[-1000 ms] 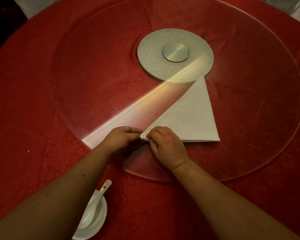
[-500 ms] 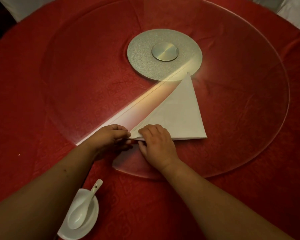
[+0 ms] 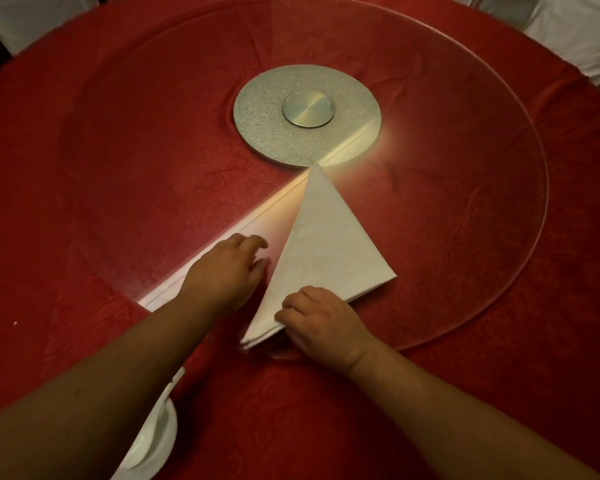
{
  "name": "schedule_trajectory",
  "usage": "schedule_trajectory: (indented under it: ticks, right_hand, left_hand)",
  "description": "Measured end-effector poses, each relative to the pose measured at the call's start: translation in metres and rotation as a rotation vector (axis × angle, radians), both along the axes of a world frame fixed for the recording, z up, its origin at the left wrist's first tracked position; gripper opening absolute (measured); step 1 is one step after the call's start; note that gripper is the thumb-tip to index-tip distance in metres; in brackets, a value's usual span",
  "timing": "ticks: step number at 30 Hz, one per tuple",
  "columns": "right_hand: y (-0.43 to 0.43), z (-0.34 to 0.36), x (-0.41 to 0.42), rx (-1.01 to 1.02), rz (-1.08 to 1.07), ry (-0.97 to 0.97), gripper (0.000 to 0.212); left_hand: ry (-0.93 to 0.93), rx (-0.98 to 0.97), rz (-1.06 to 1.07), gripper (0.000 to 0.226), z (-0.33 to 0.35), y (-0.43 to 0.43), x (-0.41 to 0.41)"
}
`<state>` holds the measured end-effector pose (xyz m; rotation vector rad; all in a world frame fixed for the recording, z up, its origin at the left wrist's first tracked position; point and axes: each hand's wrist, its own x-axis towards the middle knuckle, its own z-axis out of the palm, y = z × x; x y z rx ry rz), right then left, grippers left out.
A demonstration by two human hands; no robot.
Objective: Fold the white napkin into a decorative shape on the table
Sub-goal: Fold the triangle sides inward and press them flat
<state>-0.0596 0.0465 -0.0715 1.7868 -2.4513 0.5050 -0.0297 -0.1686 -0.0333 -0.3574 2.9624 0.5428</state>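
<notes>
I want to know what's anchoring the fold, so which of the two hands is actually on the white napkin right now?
The right hand, its fingers pressing the napkin at its near edge. The left hand sits beside the napkin's left edge on the glass turntable.

The napkin [image 3: 329,251] lies on the glass turntable [image 3: 465,209], its near edge under the fingers of the right hand [image 3: 321,323], its tip pointing away from that hand toward the hub disc [image 3: 267,133]. The left hand [image 3: 227,271] rests on the glass just left of the napkin — beside it, well ahead of the dish [image 3: 155,452], which sits on the tablecloth [image 3: 32,202] under the left forearm.
</notes>
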Motion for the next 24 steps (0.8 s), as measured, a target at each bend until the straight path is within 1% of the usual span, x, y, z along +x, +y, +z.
schedule_trajectory:
  ticks: [2, 4, 7, 12, 14, 16, 20, 22, 24]
  right_hand:
    - [0.011, 0.001, 0.002, 0.006, 0.033, -0.016, 0.02]
    - [0.019, 0.0, 0.0, -0.005, 0.011, -0.023, 0.021]
    - [0.029, -0.002, -0.006, -0.02, -0.049, -0.026, 0.021]
    - [0.034, -0.003, -0.013, -0.025, -0.052, -0.028, 0.016]
    - [0.032, 0.002, -0.017, -0.026, -0.078, -0.072, 0.016]
    - [0.028, 0.014, -0.026, -0.036, -0.179, -0.14, 0.019]
    - [0.018, 0.048, -0.064, -0.123, -0.448, -0.385, 0.019]
    - [0.012, 0.056, -0.093, -0.161, -0.547, -0.489, 0.02]
    - [0.005, 0.057, -0.122, -0.17, -0.636, -0.572, 0.021]
  left_hand:
    - [-0.016, -0.107, -0.219, 0.047, -0.006, 0.003, -0.008]
    - [-0.074, -0.177, -0.331, 0.053, -0.008, 0.006, -0.018]
    - [-0.128, -0.223, -0.375, 0.055, -0.009, 0.01, -0.025]
    - [-0.124, -0.265, -0.389, 0.068, -0.014, 0.006, -0.022]
    - [-0.097, -0.272, -0.403, 0.066, -0.02, 0.002, -0.023]
    - [-0.058, -0.249, -0.421, 0.062, -0.025, -0.003, -0.026]
    - [0.019, -0.089, -0.394, 0.062, -0.028, -0.004, -0.043]
    - [0.068, -0.019, -0.308, 0.057, -0.03, 0.0, -0.052]
    - [0.065, 0.077, -0.207, 0.054, -0.031, 0.002, -0.061]
